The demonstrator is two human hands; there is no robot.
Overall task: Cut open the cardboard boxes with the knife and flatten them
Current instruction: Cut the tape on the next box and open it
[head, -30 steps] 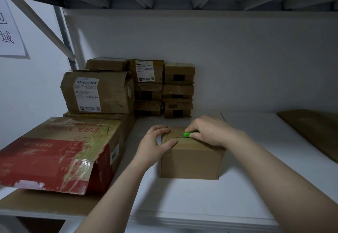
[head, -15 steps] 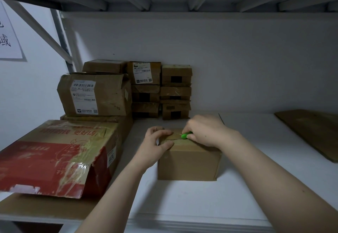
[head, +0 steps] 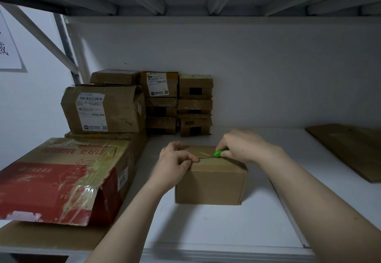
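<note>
Where cardboard box [head: 210, 182] gapes, seemingly plastic knife [head: 221, 152]

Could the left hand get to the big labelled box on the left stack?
Probably yes. The left hand grips the small box at its top left corner; the labelled box sits up and left of it, front face unobstructed. It would have to drop that grip first.

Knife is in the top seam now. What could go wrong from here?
The green knife in the right hand points along the seam toward the left hand gripping the top; a slip could cut its fingers. The small box is steadied only by that hand, so it may slide.
</note>
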